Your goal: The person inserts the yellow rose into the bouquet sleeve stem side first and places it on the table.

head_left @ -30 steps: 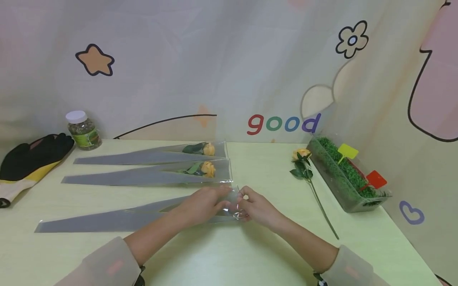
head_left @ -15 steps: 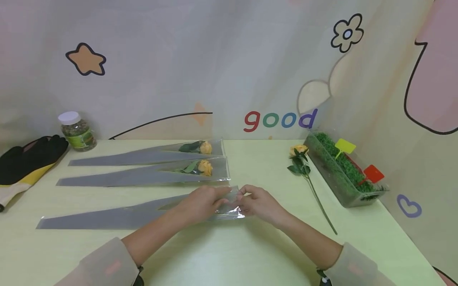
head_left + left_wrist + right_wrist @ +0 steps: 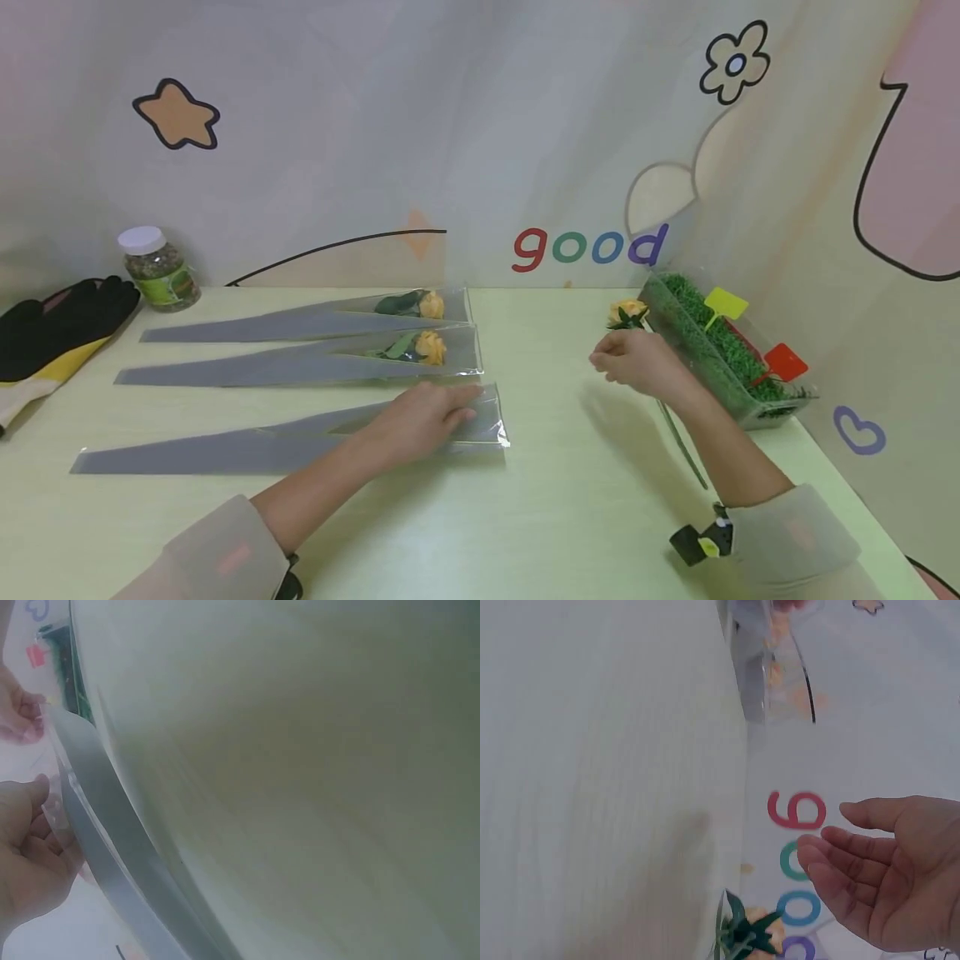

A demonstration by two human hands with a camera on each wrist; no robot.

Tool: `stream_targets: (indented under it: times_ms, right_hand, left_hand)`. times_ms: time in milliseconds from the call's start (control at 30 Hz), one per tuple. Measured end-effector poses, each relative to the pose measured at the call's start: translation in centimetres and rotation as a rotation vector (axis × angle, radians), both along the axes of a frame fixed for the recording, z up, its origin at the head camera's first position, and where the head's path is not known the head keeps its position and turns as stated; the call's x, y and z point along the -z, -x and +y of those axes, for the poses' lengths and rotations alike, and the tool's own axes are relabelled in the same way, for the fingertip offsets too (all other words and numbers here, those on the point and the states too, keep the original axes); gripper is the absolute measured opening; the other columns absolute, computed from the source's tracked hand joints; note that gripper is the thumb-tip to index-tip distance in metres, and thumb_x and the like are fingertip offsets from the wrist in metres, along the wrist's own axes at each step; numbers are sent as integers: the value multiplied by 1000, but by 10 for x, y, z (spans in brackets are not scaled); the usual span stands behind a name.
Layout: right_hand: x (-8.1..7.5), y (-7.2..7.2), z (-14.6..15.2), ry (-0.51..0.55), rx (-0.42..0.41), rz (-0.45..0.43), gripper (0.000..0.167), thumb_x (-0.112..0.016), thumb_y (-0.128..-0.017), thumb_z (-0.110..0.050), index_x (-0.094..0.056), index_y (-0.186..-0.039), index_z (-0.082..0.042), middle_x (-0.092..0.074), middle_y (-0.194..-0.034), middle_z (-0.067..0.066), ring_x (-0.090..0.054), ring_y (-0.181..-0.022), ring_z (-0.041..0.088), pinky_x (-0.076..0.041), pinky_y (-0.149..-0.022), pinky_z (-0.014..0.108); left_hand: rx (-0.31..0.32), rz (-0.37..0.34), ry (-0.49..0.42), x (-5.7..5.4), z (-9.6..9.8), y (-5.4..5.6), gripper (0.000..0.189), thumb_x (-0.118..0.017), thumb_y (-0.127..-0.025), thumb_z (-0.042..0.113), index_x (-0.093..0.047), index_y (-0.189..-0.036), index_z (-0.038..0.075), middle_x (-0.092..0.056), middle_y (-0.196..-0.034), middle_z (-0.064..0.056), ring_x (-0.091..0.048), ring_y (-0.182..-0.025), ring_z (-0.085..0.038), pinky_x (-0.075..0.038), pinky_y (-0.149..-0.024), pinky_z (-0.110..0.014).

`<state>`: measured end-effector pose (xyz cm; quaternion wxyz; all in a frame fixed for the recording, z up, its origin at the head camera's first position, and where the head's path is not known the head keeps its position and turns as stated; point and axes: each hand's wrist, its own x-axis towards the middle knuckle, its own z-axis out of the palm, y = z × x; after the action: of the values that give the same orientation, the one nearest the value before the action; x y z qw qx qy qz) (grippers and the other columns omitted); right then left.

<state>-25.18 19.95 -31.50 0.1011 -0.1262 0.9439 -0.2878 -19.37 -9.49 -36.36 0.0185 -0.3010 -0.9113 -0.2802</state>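
Note:
A long clear-and-grey plastic flower sleeve [image 3: 247, 447] lies across the front of the table. Near its wide right end, my left hand [image 3: 423, 423] pinches the film; the left wrist view shows its thumb and curled fingers at the sleeve [image 3: 112, 832]. My right hand [image 3: 637, 362] is above a loose yellow rose [image 3: 628, 313], hiding its leaves and part of the stem. In the right wrist view, that hand [image 3: 892, 870] has a gap between thumb and fingers and holds nothing. Behind the front sleeve lie two more sleeves, each with a yellow rose [image 3: 431, 347] inside.
A clear planter [image 3: 701, 367] of green artificial grass, with a yellow tag [image 3: 726, 303] and a red tag [image 3: 785, 361], stands at the right edge. At the back left are a lidded jar [image 3: 159, 271] and black-and-yellow gloves [image 3: 67, 325]. A printed curtain hangs behind the table.
My right hand has left the sleeve's wide end and moved right, over the loose rose. The left hand stays on the sleeve.

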Motion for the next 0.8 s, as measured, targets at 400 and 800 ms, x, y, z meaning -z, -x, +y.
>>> stream_targets:
  times_ms: [400, 800]
  right_hand:
    - [18, 39, 48, -235, 307, 193, 22, -55, -90, -13, -68, -89, 5, -65, -81, 17, -54, -60, 23, -45, -53, 36]
    - [28, 61, 58, -276, 290, 51, 26, -63, -86, -21, -71, -67, -4, -59, -52, 1, -55, -53, 20, -43, -81, 51]
  left_hand:
    - [30, -16, 2, -3, 2, 0, 37, -59, -92, 14, -56, -127, 3, -59, -121, -13, -56, -110, -27, -45, -90, -37]
    - [19, -2, 21, -3, 0, 2, 37, -59, -92, 15, -56, -127, 5, -62, -116, -13, -62, -93, -18, -49, -82, -35]
